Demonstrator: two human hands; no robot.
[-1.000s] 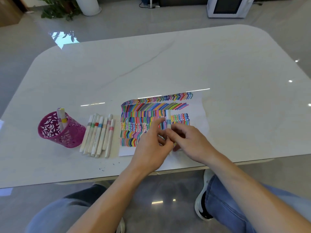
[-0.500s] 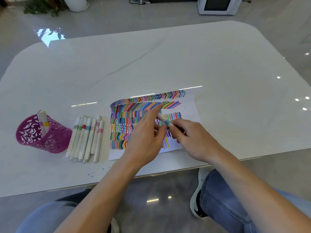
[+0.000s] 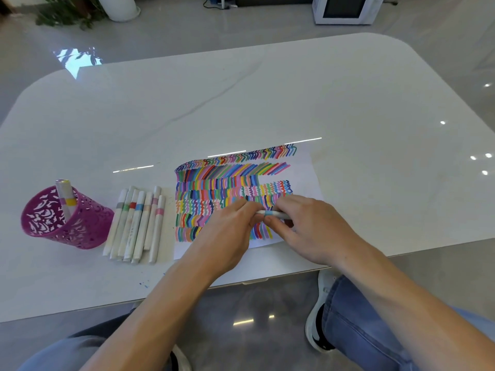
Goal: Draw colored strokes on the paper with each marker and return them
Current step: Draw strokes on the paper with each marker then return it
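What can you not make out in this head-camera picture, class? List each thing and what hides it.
- Blue-banded marker: both ends hidden, head view, by the left hand and right hand; capped or not, cannot tell.
- Paper: lower middle strokes covered by both hands.
- Cup markers: lower parts behind the pink cup wall.
- Row of markers: print too small to read.

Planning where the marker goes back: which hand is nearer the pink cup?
Left. The left hand is over the paper, right of the pink cup; the right hand is farther right.
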